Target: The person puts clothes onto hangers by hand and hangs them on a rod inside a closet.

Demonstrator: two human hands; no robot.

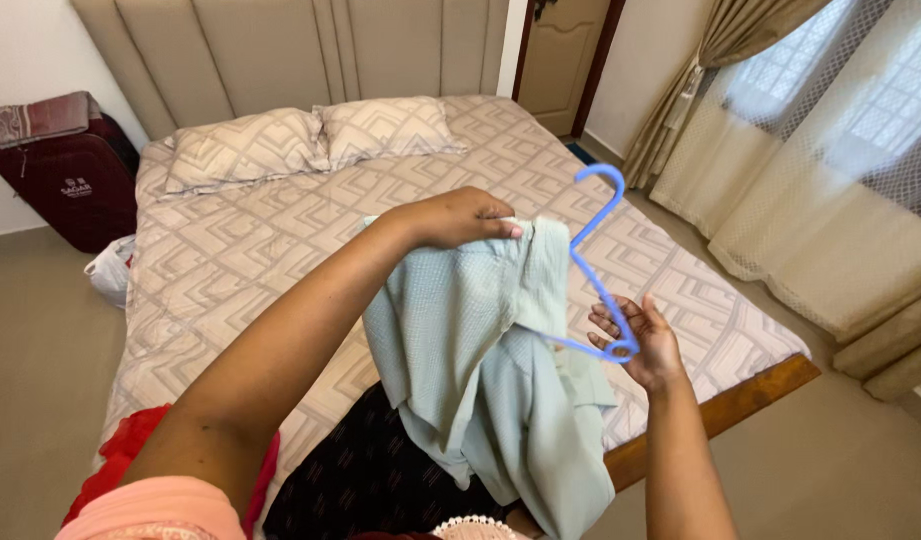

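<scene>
Two hands are busy above the bed (280,230): your left hand (460,217) is raised and pinched shut on the collar end of a pale green shirt (480,370), which hangs from that grip over the foot of the mattress, while your right hand (635,340) sits lower and to the side, its fingers curled loosely round one shoulder end of a blue plastic hanger (595,265). That hanger stands tilted, hook up and away from you, with its near arm already passing behind the shirt's upper edge; how far it reaches inside the cloth is hidden by the folds. By the look of it, you are at the step of getting the hanger and the shirt's neck opening together, with the garment not yet sitting square on both shoulders. What comes next would seem to call for keeping the collar held open with your left hand so the fabric does not bunch, and turning the hanger level with your right so each arm finds its own shoulder seam. Beneath the shirt a dark patterned cloth (370,470) lies on the bedspread, a red cloth (130,440) is at the near left edge, and two pillows (310,140) rest by the headboard, well apart from your hands.
</scene>
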